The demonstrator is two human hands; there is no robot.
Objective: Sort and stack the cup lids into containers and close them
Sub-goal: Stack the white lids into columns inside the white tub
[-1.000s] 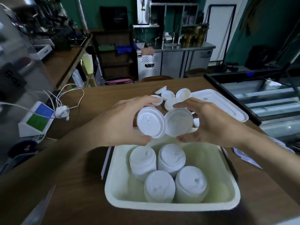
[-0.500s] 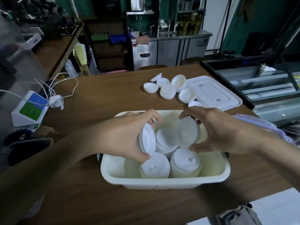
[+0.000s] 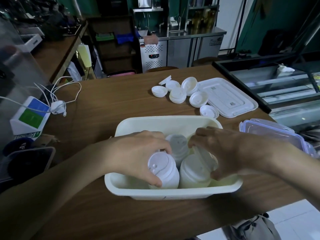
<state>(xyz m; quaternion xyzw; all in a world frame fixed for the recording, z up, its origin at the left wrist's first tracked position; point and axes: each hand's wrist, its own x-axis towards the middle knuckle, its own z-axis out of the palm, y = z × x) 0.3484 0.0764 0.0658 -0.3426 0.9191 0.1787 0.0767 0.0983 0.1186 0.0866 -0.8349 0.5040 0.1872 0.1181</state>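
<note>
- Head view: cream tub sits on the brown worktop, low centre of the frame, lid off.
- Tub holds upright stacks of white cup lids; rear stack shows between the two hands.
- Left hand reaches in from 8 o'clock, fingers and thumb curled round the top lid of the front-left stack.
- Right hand reaches in from 4 o'clock, fingers curled round a tilted lid above the front-right stack; lid edge blurred, seating cannot be told.
- Loose lids lie in a cluster at 12 o'clock from the tub, well apart from it.
- Flat white tub cover lies at 1 o'clock, just beside the cluster.
- Clear snap-lock cover at 3 o'clock, near the tub.
- White charger and cable at 10 o'clock, beside a blue-green box.
</note>
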